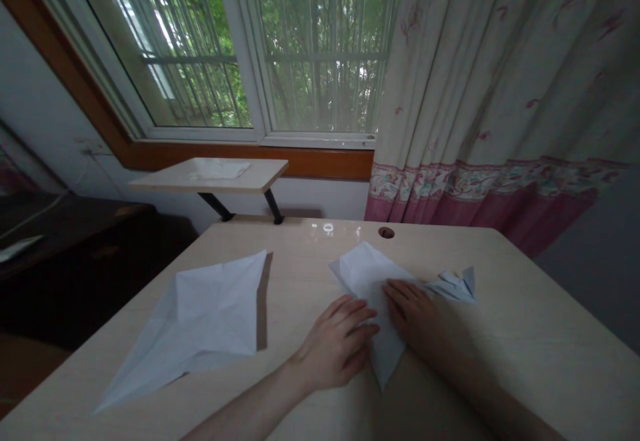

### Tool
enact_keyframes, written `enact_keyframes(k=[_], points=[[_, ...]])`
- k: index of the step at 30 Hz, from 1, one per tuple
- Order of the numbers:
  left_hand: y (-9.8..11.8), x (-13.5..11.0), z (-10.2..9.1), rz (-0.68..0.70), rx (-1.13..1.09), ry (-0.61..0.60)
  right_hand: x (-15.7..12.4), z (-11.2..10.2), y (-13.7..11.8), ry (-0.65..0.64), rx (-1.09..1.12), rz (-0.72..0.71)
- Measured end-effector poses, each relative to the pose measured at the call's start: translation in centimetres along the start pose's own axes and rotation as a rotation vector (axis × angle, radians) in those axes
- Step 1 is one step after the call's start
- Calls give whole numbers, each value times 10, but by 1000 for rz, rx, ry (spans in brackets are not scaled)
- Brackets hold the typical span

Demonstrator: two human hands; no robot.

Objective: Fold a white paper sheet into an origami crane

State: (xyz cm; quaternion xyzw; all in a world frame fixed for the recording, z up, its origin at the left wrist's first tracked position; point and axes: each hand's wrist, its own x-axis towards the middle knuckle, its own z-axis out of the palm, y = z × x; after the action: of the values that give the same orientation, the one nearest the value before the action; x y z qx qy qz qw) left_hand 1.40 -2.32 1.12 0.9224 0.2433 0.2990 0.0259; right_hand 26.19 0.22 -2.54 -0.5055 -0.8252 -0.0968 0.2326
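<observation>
A folded sheet of white paper [367,271] lies on the light wooden desk, its narrow point toward me. My left hand [343,341] rests at its left edge, fingers curved with the tips on the paper. Flat across the right side of the same sheet lies my right hand [413,311], fingers stretched out. Part of the sheet is hidden under both hands. A small folded paper figure [454,286] sits just beyond my right hand. To the left, a larger creased sheet of white paper [215,314] is spread out with raised edges.
The desk [545,368] has a round cable hole [387,232] near its back edge. A small raised shelf [270,169] at the back left carries a piece of white paper [220,168]. Behind stand a barred window [320,48] and a long curtain [480,108]. A dark cabinet [75,228] is at far left.
</observation>
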Motion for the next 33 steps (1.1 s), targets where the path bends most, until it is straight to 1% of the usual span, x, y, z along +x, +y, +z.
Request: enact_keyframes(k=[5,10,14,18,23,29,33], points=[[-1,-3,7,-18,-54,21,0,1,5,-111,85,57],[-1,-4,8,-68,-49,26,-1,-4,8,-150,129,53],[-1,-4,8,-68,-13,10,-5,1,7,-128,81,8],[-2,-1,8,-66,-2,-23,-9,8,7,-76,59,-40],[-1,1,8,-53,-57,-35,-9,3,7,-49,90,-51],[1,5,5,-110,39,51,-8,0,5,-28,132,-40],[0,6,3,-215,78,94,-8,-4,2,-30,162,-51]])
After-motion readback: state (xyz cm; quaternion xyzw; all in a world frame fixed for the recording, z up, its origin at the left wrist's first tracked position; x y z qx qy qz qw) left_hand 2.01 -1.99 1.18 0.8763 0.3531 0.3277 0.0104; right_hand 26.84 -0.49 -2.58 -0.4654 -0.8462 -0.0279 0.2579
